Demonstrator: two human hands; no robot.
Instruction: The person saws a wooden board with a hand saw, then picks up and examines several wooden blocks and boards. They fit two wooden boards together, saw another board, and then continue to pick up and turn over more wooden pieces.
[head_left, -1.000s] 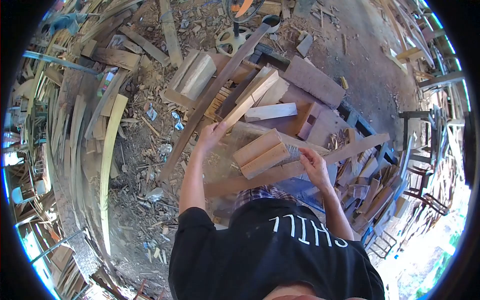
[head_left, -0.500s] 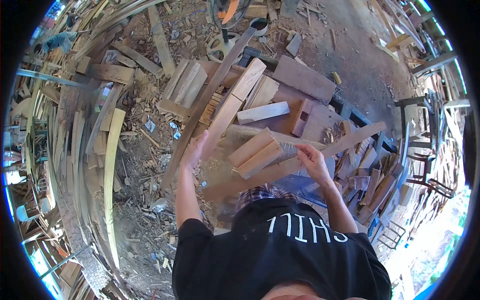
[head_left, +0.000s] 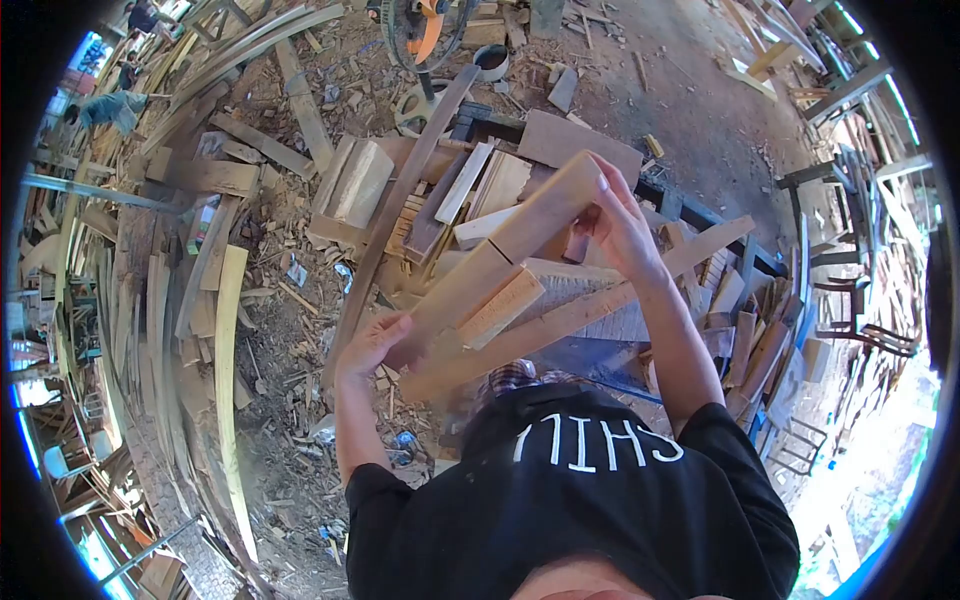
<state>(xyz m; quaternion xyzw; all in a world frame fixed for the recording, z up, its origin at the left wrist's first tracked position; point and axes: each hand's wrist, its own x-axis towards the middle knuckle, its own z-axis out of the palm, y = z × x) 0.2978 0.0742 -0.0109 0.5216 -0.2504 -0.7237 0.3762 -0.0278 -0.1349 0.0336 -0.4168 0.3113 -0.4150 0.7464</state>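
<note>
A light brown wooden board with a dark line across it is held at a slant in front of me. My left hand grips its lower left end. Around the upper right end closes my right hand. Partly hidden under the board lies a short wood block. A long thin plank crosses nearest my body, and a white-faced piece shows behind the held board.
A long dark strip lies to the left. An orange-bladed fan stands at the far side, with a round cup-like container near it. Wood offcuts are piled at right; scraps litter the ground.
My right hand has moved up and onto the board's far end, where it was free before. The board has been lifted and shifted right, over the short block.
</note>
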